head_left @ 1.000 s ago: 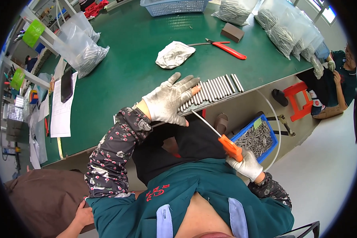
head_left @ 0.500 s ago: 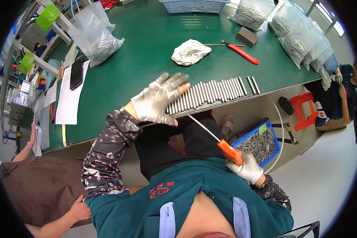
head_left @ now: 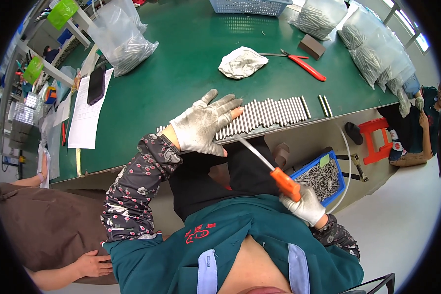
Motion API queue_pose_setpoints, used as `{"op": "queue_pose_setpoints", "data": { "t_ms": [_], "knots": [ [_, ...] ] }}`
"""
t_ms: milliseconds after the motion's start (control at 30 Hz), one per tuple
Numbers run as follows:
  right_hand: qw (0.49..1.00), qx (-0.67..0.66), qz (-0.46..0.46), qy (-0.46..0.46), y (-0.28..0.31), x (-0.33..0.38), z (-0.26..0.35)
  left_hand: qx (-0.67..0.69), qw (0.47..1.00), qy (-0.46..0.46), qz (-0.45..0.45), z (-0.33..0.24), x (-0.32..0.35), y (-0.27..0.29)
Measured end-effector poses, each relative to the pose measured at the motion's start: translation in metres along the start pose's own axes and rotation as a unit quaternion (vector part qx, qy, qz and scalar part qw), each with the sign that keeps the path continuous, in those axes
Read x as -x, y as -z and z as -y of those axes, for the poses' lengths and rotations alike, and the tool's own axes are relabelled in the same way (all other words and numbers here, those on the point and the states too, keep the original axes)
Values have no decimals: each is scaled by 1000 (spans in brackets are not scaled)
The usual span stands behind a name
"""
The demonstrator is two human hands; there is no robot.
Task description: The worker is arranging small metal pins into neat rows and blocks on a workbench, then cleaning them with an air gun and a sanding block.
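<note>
My left hand [head_left: 204, 124], in a white glove greyed with dirt and with bare thumb and finger tips, lies spread over the left part of a row of short metal rods [head_left: 267, 114]. The rods stand side by side along the near edge of the green table, and my palm hides some of them. In my right hand [head_left: 306, 206], also gloved, is an orange-handled file [head_left: 285, 183] with a slim flat metal blade. Its tip reaches the table edge beside the rods' near ends. Two rods [head_left: 325, 106] lie apart to the right of the row.
On the table are a crumpled white cloth [head_left: 242, 62], red-handled pliers [head_left: 306, 67], a brown block [head_left: 312, 46], a phone [head_left: 96, 85] on paper and bags of rods [head_left: 372, 54]. A blue bin [head_left: 323, 179] of metal pieces stands below right. Other people sit on both sides.
The file's blade has turned to show a broader side, and its tip has shifted slightly right. My left hand stays spread on the rods. The whole view has shifted a little.
</note>
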State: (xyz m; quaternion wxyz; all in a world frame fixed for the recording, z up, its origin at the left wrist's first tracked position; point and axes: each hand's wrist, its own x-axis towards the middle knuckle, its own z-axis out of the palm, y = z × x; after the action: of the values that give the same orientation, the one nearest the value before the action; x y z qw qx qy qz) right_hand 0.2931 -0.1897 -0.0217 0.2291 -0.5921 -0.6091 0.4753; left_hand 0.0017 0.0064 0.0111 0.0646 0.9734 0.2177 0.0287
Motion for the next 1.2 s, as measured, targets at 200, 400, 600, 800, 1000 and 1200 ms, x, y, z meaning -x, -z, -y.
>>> {"op": "queue_pose_setpoints", "data": {
  "t_ms": [200,400,600,800,1000,1200],
  "knots": [
    [999,19,25,23,-1,-4,7,2,1000,1,-7,1,-1,-2],
    [1000,16,12,2,-3,-7,0,0,1000,-2,-7,0,0,-1],
    [999,-41,27,22,-2,-7,-1,4,998,21,-64,9,19,15],
    [999,-12,34,22,-6,-8,3,14,995,99,-14,17,69,4],
    [999,11,32,28,-5,-20,17,11,998,57,-34,6,55,-2],
    [999,31,17,37,-10,-19,13,18,997,65,-22,7,55,-4]
  ]
}}
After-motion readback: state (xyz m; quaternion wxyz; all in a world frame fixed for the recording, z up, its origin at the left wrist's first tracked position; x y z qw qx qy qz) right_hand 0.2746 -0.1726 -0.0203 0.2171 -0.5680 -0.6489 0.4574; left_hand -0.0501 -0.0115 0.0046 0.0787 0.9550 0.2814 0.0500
